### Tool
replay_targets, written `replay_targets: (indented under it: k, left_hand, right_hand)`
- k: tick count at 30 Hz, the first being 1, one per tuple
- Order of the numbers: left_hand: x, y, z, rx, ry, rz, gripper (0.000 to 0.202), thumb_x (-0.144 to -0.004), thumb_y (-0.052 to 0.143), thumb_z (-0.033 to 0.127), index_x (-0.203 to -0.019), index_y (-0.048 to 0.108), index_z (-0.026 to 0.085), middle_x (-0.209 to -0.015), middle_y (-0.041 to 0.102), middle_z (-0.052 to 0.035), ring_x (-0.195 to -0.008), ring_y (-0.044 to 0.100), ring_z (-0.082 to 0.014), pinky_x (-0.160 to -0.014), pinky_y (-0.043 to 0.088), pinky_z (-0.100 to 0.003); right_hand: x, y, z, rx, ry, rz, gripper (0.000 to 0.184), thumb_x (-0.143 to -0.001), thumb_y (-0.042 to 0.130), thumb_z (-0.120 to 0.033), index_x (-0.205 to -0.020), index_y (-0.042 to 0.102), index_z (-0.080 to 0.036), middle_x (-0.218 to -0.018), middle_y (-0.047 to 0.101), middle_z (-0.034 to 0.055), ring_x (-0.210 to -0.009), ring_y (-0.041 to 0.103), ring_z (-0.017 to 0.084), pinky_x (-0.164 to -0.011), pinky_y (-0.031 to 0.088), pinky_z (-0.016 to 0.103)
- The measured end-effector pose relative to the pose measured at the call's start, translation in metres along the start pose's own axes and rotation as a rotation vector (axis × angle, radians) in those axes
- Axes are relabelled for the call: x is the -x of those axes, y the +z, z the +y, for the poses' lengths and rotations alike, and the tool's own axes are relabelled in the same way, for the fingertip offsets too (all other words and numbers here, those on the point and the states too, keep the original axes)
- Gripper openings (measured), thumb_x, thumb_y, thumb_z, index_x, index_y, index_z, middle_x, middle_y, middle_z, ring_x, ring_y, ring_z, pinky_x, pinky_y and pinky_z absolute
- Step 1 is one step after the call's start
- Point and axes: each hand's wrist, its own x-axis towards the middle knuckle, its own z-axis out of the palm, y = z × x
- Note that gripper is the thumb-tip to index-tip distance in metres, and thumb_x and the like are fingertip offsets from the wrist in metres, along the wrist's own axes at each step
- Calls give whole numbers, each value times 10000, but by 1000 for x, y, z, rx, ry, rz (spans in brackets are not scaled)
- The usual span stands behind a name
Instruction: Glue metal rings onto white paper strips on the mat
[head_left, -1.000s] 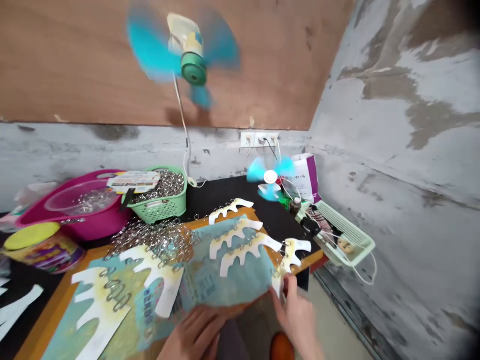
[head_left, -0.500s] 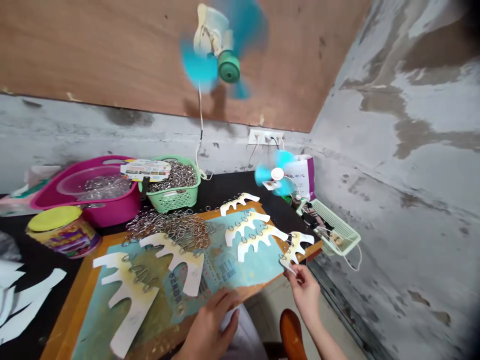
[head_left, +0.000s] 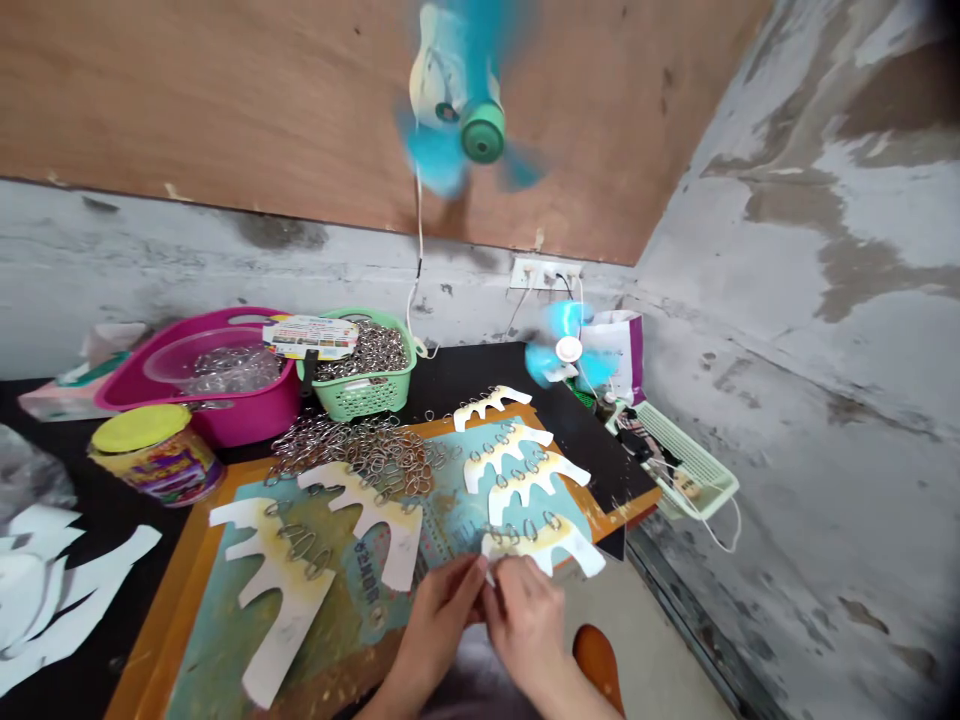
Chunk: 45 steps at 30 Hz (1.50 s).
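Left hand [head_left: 437, 628] and right hand [head_left: 526, 628] at near edge of board [head_left: 154, 630], fingertips [head_left: 486, 570] pressed together just below white card [head_left: 537, 545]. Pinched item looks small, hard to tell. Loose rings [head_left: 352, 452] heaped at far edge.

Bright, even indoor light, soft shadows.
The spinning fan [head_left: 480, 120] smears into streaks; the stained wall [head_left: 787, 420] right of it bows and darkens toward the corner.
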Motion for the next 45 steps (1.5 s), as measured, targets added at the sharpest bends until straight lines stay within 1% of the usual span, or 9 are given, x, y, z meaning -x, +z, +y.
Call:
replay_targets:
  k: [5, 11, 15, 19, 22, 26, 33, 39, 45]
  left_hand:
    - [-3, -31, 11, -87, 36, 197, 415, -763, 707, 538, -739, 714, 124, -654, 644, -25, -643, 574, -163, -575, 453, -225]
    - [-5, -43, 18, -158, 45, 220, 337, -729, 695, 477, -720, 700, 140, -696, 690, -54, -684, 633, -201, -622, 493, -261]
    - [-10, -37, 15, -306, 65, 254, 273, -755, 636, 415, -799, 692, 152, -723, 705, -52, -676, 645, -197, -608, 482, -261]
    - [-18, -29, 18, -474, 14, 326, 168, -757, 581, 330, -746, 636, 171, -588, 636, -1, -545, 579, -157, -545, 406, -243]
    - [-21, -25, 21, -497, 10, 352, 108, -740, 573, 276, -687, 587, 183, -536, 588, 26, -512, 541, -137, -539, 362, -234]
    - [-18, -21, 21, -465, 56, 372, 127, -729, 595, 283, -653, 557, 188, -533, 554, 39, -511, 515, -128, -531, 336, -228]
    - [-17, -17, 19, -305, 70, 434, 173, -702, 637, 321, -631, 564, 182, -570, 584, 15, -551, 529, -134, -546, 375, -230]
    - [-20, -13, 16, -4, 143, 410, 207, -643, 681, 279, -607, 505, 178, -920, 726, -95, -810, 683, -202, -725, 506, -276]
    - [-22, -13, 14, -12, 169, 425, 215, -656, 677, 271, -596, 491, 180, -793, 687, -51, -738, 647, -167, -664, 496, -243]
  right_hand:
    - [-5, 27, -29, -59, -43, -61, 142, -903, 464, -122, -913, 569, -217, -742, 625, 29, -675, 567, 219, -570, 347, 323]
    - [-2, 28, -33, -180, -12, -180, 239, -842, 525, -68, -998, 625, -218, -908, 692, 48, -794, 637, 225, -656, 462, 314]
    - [-7, 4, -18, -292, -40, -259, 278, -844, 529, -59, -1015, 662, -232, -970, 701, 52, -864, 656, 211, -735, 516, 309]
    - [-17, -16, 11, -271, -11, -137, 201, -928, 524, -137, -1033, 678, -212, -993, 698, 83, -891, 662, 207, -771, 539, 319]
    - [-25, -19, 31, -224, 65, -98, 181, -957, 523, -195, -1023, 691, -210, -995, 701, 91, -910, 671, 214, -790, 543, 330]
    - [-35, -12, 39, -233, 121, -102, 188, -966, 514, -229, -994, 699, -213, -969, 711, 82, -892, 675, 209, -791, 541, 329]
    - [-48, 10, 33, -348, 84, -212, 207, -905, 546, -130, -990, 709, -228, -1000, 734, 55, -951, 656, 224, -835, 526, 349]
    - [-51, 18, 34, -415, 121, -277, 204, -884, 598, -149, -976, 749, -249, -993, 758, 39, -912, 672, 214, -791, 540, 329]
    - [-49, 25, 35, -438, 137, -290, 200, -857, 666, -180, -1008, 766, -264, -978, 774, 33, -909, 684, 223, -767, 554, 333]
